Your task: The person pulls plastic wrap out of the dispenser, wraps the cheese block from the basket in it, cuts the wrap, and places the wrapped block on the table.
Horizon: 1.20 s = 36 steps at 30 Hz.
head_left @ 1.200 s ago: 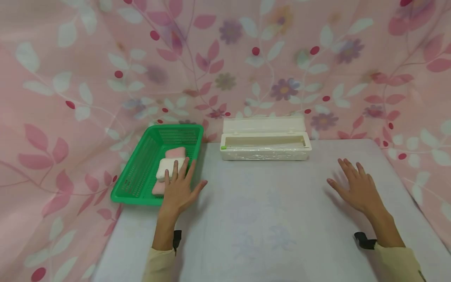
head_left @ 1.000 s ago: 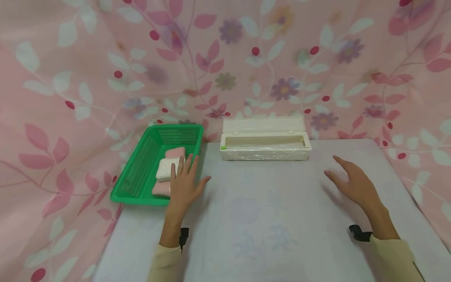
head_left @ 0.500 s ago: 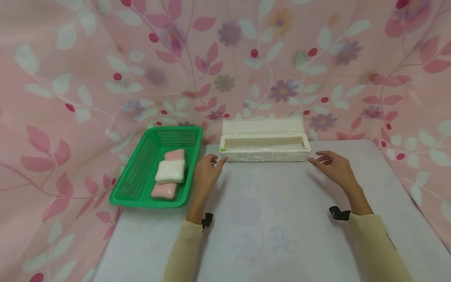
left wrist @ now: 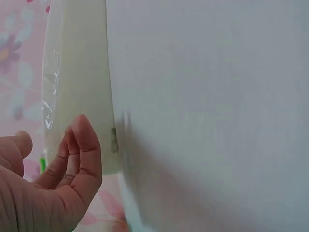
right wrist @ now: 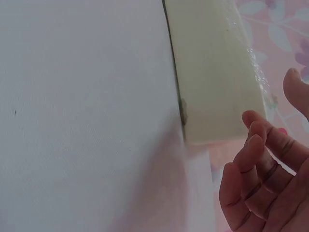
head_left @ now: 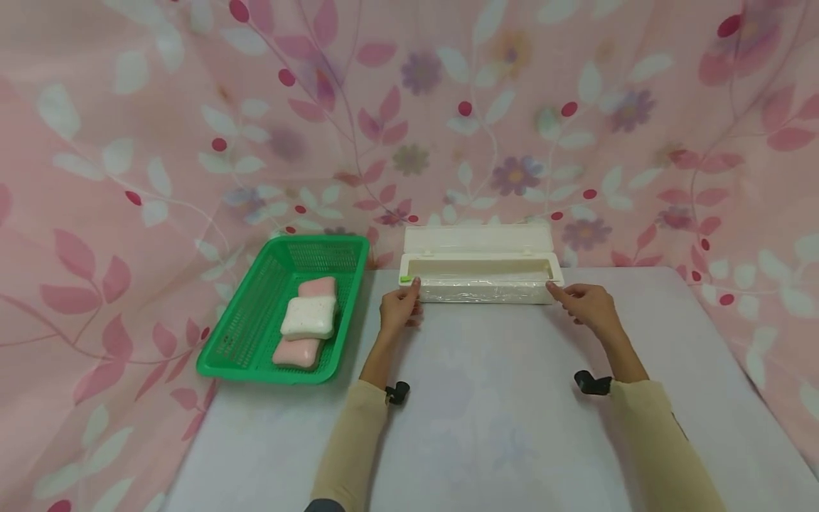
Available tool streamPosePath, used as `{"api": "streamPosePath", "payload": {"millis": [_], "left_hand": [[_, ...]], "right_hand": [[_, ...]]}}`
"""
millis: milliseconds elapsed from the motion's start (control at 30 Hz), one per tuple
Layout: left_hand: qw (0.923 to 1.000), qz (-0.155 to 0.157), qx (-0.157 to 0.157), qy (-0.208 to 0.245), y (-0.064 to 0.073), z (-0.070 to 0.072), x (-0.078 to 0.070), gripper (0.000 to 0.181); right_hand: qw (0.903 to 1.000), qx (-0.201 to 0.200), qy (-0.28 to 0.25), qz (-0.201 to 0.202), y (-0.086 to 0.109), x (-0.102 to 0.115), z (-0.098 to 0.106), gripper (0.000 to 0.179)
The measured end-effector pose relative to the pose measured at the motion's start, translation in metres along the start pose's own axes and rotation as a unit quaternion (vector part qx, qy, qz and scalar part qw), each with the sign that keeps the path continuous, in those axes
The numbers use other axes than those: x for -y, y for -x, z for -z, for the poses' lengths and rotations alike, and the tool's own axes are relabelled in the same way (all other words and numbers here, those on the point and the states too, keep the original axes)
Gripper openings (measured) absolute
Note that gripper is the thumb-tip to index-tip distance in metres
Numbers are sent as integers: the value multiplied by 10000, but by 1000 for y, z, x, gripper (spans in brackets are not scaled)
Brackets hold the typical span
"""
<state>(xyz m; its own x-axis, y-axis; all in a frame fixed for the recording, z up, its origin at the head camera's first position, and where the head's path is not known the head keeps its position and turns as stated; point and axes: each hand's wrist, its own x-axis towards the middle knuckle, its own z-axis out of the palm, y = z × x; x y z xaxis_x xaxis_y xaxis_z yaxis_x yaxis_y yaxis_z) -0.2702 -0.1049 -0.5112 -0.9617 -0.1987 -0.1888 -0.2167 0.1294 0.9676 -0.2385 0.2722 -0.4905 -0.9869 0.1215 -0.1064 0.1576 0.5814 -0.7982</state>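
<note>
A long white cling film dispenser stands at the back of the table with its lid raised. Clear film lies over its front edge, and a small green slider sits at the left end. My left hand is at the front left corner, thumb near the top edge, bent fingers in front of the box. At the front right corner is my right hand, its thumb close to the edge. Both wrist views show a gap between thumb and fingers, with nothing seen held; whether the fingertips touch the film I cannot tell.
To the left stands a green plastic basket. Inside are a white soap bar and two pink ones, the front pink bar partly under the white one. A pink floral cloth hangs behind the white-covered table.
Both hands have moved inward and forward, the left from over the basket, the right from the table's right side, to the dispenser's front corners. Their spread fingers have bent. Basket and dispenser have stayed put.
</note>
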Motion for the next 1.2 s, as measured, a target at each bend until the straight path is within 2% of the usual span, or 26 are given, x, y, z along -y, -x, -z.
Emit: {"api": "streamPosePath", "payload": {"millis": [100,300,433,600,767,933,1100,1200], "left_hand": [[9995,57,-100,284,0,-5,6,54],[9975,-132,-366,586,-1,-11,6,39],[9972,-193,-355,622,-1,-12,1,33],[9966,-77,-299,758,1,-10,-7,30],[9922,76,-66,1246,1,-8,-17,25],[9816,190,289,1878,2,-6,-34,22],[9754,-81,568,2128,3,-8,-58,24],[9726,-212,791,2175,3,-8,-68,27]], "right_hand": [[9996,94,-211,-183,0,-1,-7,77],[9969,151,-671,-384,-3,2,-13,78],[9949,165,-871,-477,-5,4,-13,71],[9900,300,-1264,-547,-5,7,-10,64],[9794,553,-1900,-405,-3,14,-4,57],[9679,505,-2445,-279,-5,26,0,51],[9519,218,-3056,-20,-8,41,2,31],[9419,220,-3351,102,-8,49,3,24]]}}
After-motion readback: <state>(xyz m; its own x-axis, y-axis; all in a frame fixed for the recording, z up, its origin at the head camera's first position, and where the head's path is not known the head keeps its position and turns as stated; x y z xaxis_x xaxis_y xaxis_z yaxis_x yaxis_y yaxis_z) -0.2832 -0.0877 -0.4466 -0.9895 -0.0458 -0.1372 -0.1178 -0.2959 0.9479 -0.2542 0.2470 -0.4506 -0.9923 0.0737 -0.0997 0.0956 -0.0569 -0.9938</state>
